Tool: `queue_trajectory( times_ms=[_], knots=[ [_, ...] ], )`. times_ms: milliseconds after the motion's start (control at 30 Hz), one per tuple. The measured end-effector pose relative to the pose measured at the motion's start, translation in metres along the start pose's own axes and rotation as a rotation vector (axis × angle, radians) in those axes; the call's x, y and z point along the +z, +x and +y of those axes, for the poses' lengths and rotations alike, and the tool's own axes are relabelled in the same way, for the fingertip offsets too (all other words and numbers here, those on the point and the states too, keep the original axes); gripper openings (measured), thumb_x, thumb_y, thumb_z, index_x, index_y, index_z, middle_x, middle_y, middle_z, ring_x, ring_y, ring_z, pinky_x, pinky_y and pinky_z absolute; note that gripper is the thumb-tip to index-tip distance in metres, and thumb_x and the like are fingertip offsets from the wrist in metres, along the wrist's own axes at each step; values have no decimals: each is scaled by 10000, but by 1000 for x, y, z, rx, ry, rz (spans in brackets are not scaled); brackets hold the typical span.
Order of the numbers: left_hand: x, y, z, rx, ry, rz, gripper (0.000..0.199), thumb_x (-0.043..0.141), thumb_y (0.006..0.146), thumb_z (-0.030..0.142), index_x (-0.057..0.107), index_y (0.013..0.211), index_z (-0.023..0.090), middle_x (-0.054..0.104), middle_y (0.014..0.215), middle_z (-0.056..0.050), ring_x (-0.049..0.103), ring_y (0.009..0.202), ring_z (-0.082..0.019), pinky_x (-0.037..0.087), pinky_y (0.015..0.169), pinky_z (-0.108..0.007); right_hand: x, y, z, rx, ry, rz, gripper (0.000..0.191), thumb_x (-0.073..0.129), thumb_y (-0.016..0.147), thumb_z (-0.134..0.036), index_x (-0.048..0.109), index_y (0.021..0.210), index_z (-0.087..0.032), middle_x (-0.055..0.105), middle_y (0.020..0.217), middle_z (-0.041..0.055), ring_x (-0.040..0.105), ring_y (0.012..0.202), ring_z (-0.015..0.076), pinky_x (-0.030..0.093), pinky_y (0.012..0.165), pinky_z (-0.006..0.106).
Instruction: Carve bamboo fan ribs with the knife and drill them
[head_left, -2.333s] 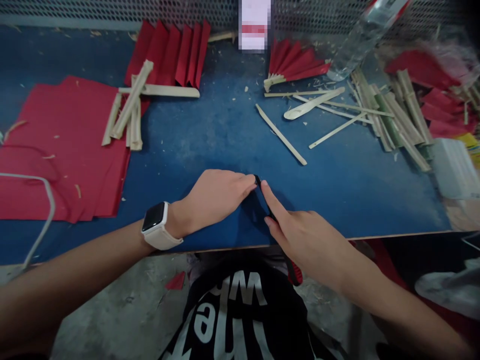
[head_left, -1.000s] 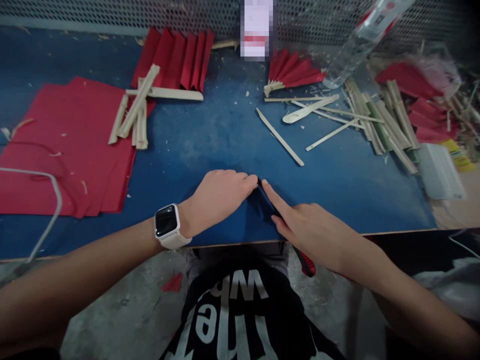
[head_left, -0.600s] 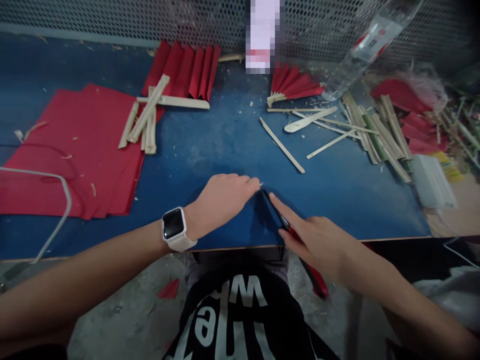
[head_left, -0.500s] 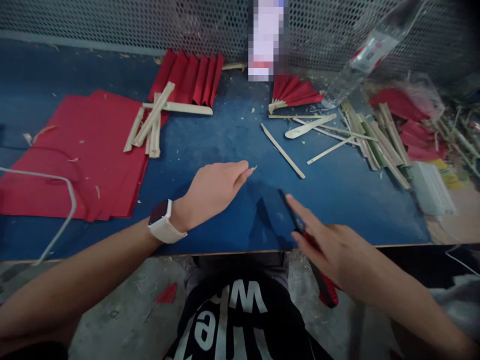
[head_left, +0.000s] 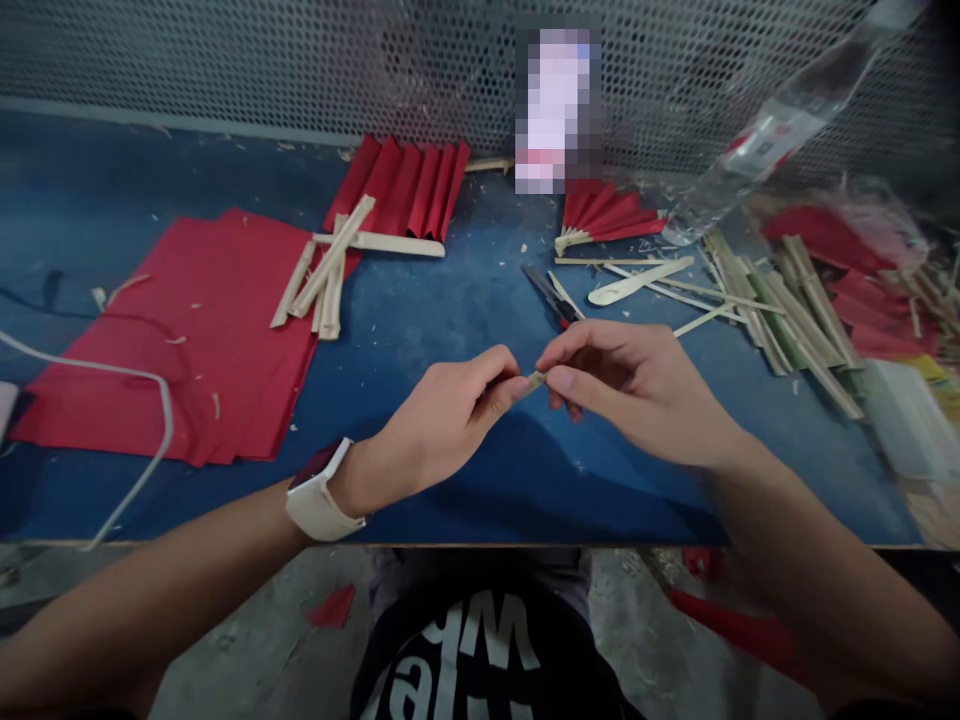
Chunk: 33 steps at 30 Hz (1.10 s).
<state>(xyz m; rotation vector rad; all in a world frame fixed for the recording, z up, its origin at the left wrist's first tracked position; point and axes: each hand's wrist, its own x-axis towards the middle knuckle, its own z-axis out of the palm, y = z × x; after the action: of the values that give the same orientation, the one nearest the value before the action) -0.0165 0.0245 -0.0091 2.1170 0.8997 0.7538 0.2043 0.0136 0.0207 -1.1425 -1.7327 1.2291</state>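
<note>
My left hand (head_left: pixel 450 400), with a watch (head_left: pixel 322 490) on its wrist, is closed in a pinch on one end of a small pale bamboo piece (head_left: pixel 535 380). At the piece's other end, the thumb and forefinger of my right hand (head_left: pixel 637 390) meet it. Most of the piece is hidden by the fingertips. Just beyond my right hand lies a knife (head_left: pixel 553 294) with a dark blade; its red and black handle is largely covered by the hand. A thin bamboo strip (head_left: pixel 564 292) lies beside the knife, partly hidden.
Red paper sheets (head_left: pixel 172 340) are stacked left, with bamboo pieces (head_left: pixel 330 265) on their corner. Behind are pleated red paper (head_left: pixel 397 190) and a small red fan (head_left: pixel 607 212). On the right are bamboo strips (head_left: pixel 795 310), a flat bamboo stick (head_left: pixel 637 282) and a tilted bottle (head_left: pixel 772 140).
My right hand has put the knife down on the table and moved left to the bamboo piece. My left hand still pinches that piece. The view has shifted slightly.
</note>
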Motion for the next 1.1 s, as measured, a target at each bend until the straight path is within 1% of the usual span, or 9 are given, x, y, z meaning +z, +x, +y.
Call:
queue_trajectory(
  times_ms=[67, 133, 233, 333, 500, 667, 800, 900, 1100],
  knots=[
    [1, 1, -1, 31, 33, 17, 279, 477, 1128, 326, 572, 902, 194, 575, 699, 58, 505, 566, -98, 404, 598, -233, 4, 1, 6, 42, 101, 25, 325, 792, 919, -499, 718, 942, -183, 714, 758, 5, 668, 603, 115, 557, 512, 234],
    [2, 0, -3, 59, 57, 21, 256, 496, 1121, 310, 582, 912, 189, 584, 720, 52, 516, 581, -99, 413, 607, -232, 4, 3, 12, 68, 153, 36, 325, 790, 922, -495, 717, 922, -178, 707, 718, 1, 673, 593, 117, 565, 499, 228],
    [4, 0, -4, 80, 87, 3, 216, 540, 1104, 294, 584, 922, 187, 560, 719, 55, 517, 591, -100, 403, 591, -230, 2, 5, 19, 82, 170, 6, 334, 781, 931, -500, 725, 887, -174, 705, 684, 1, 658, 566, 107, 564, 492, 217],
    [6, 0, -5, 84, 104, -3, 183, 552, 1098, 247, 578, 928, 184, 548, 722, 56, 523, 605, -99, 400, 593, -226, 1, 3, 21, 92, 167, 12, 315, 806, 912, -481, 730, 879, -178, 709, 681, -5, 656, 556, 103, 569, 499, 215],
    [6, 0, -3, 85, 122, -6, 144, 565, 1091, 193, 572, 947, 182, 596, 760, 47, 549, 636, -95, 419, 620, -219, 4, -1, 21, 36, 61, 110, 252, 832, 894, -428, 731, 866, -199, 709, 706, -16, 648, 567, 94, 581, 531, 216],
    [6, -1, -3, 104, 173, -2, 151, 548, 1099, 200, 563, 949, 181, 622, 791, 33, 560, 644, -101, 417, 622, -227, 7, -3, 27, -45, 8, 109, 197, 810, 920, -375, 728, 914, -197, 720, 764, -16, 681, 629, 98, 600, 584, 214],
    [6, -1, -4, 101, 206, -25, 220, 514, 1110, 208, 513, 890, 196, 597, 743, 46, 538, 602, -102, 396, 596, -238, 11, -5, 31, -81, -72, 145, 140, 771, 946, -330, 725, 913, -203, 725, 779, -13, 684, 656, 102, 613, 636, 228],
    [7, -2, -3, 94, 208, -20, 230, 491, 1116, 206, 514, 888, 201, 570, 698, 58, 527, 572, -102, 381, 576, -243, 17, -8, 32, -98, -171, 224, 83, 726, 967, -279, 723, 915, -215, 734, 796, -9, 685, 668, 109, 617, 661, 244],
    [8, -4, 1, 55, 141, 23, 248, 520, 1110, 220, 532, 863, 199, 545, 654, 68, 510, 535, -88, 370, 548, -237, 29, -13, 32, -122, -259, 339, 103, 721, 981, -337, 728, 923, -252, 760, 866, 25, 717, 742, 165, 656, 739, 333]
  ],
)
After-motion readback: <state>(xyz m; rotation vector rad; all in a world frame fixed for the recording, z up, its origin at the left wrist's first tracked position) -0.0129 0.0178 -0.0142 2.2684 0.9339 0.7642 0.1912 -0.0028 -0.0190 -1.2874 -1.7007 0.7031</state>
